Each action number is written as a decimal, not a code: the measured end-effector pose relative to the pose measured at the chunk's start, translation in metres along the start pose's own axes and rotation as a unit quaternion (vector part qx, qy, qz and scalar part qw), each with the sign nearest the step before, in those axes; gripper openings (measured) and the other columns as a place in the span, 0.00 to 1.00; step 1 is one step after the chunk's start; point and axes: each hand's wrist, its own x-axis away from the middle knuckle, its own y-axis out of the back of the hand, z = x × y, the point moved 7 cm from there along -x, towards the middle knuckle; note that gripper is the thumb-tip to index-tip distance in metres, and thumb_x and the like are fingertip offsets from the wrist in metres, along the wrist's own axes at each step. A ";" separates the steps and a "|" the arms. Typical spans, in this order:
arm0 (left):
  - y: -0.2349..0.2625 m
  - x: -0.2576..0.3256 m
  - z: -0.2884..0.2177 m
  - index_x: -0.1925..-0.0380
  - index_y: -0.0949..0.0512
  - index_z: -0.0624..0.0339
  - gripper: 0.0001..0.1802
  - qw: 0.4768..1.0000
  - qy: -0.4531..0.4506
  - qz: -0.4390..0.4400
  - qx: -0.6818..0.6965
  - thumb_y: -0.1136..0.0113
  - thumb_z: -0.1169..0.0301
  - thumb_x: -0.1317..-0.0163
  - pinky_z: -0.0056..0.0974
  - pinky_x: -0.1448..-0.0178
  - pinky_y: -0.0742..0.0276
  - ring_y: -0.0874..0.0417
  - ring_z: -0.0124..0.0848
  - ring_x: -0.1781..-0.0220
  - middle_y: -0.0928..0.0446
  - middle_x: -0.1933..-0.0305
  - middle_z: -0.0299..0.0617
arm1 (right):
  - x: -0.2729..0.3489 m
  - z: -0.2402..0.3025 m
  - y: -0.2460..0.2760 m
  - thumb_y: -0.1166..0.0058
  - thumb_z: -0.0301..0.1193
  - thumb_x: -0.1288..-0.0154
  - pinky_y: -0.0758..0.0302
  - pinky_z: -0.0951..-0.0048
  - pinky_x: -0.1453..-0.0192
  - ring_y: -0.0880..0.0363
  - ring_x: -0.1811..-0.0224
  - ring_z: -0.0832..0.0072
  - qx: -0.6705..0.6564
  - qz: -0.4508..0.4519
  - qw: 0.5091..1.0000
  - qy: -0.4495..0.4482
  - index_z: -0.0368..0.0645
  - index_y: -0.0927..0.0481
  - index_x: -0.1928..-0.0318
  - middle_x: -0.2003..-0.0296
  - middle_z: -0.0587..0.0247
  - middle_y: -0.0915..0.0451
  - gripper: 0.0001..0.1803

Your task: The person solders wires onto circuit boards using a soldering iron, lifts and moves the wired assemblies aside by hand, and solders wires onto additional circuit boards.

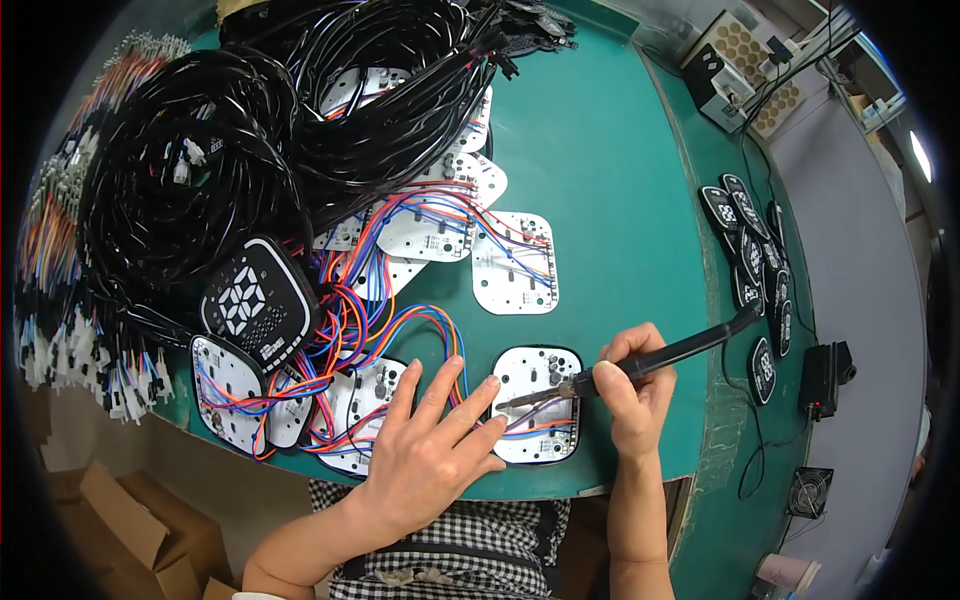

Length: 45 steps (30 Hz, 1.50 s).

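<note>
The circuit board (540, 405), white with rounded corners and a dark rim, lies flat at the near edge of the green table (610, 170), directly in front of the person. Largest in view is that table, whose far left half is covered by thick coils of black cable (200, 170). Along the left rim a mass of coloured wire harnesses with white plugs (60, 300) hangs over the edge. Between the coils and the near edge, further white boards (515, 262) are spread out, joined by red, blue and orange wires (400, 330). A black display panel (258, 303) with white segment markings is propped on these boards, left of centre. At the right rim a row of similar black panels (755, 260) is stacked on edge. The left hand (430, 450) is laid flat with fingers spread; its fingertips (492, 384) press on the left side of the circuit board, nothing being grasped. The right hand (635, 390) is closed around the black handle of a soldering iron (650, 362), held like a pen. The iron's metal tip is pointed left and down onto the middle of the board, where thin wires are seen.
</note>
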 end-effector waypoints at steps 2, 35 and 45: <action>0.000 0.000 0.000 0.63 0.19 0.54 0.21 1.000 -0.001 0.000 0.000 0.30 0.59 0.60 0.60 0.35 0.45 0.34 0.49 0.37 0.27 0.44 0.40 | 0.000 0.001 0.000 0.41 0.28 0.48 0.42 0.86 0.75 0.39 0.78 0.90 0.002 0.000 1.000 0.002 0.41 0.32 0.69 0.77 0.75 0.33 0.12; -0.001 0.002 -0.003 0.62 0.19 0.53 0.22 1.000 -0.003 -0.002 -0.009 0.30 0.58 0.59 0.60 0.35 0.46 0.32 0.49 0.38 0.26 0.45 0.40 | 0.001 0.002 0.000 0.41 0.28 0.48 0.42 0.85 0.75 0.38 0.78 0.90 0.017 0.001 1.000 -0.007 0.40 0.32 0.70 0.78 0.74 0.33 0.11; 0.002 -0.001 0.005 0.62 0.19 0.53 0.22 1.000 -0.006 0.002 -0.010 0.31 0.58 0.58 0.60 0.35 0.46 0.32 0.50 0.38 0.26 0.45 0.40 | -0.004 0.004 0.013 0.46 0.25 0.49 0.44 0.81 0.76 0.43 0.78 0.86 -0.095 -0.042 0.990 0.093 0.42 0.37 0.70 0.78 0.73 0.39 0.12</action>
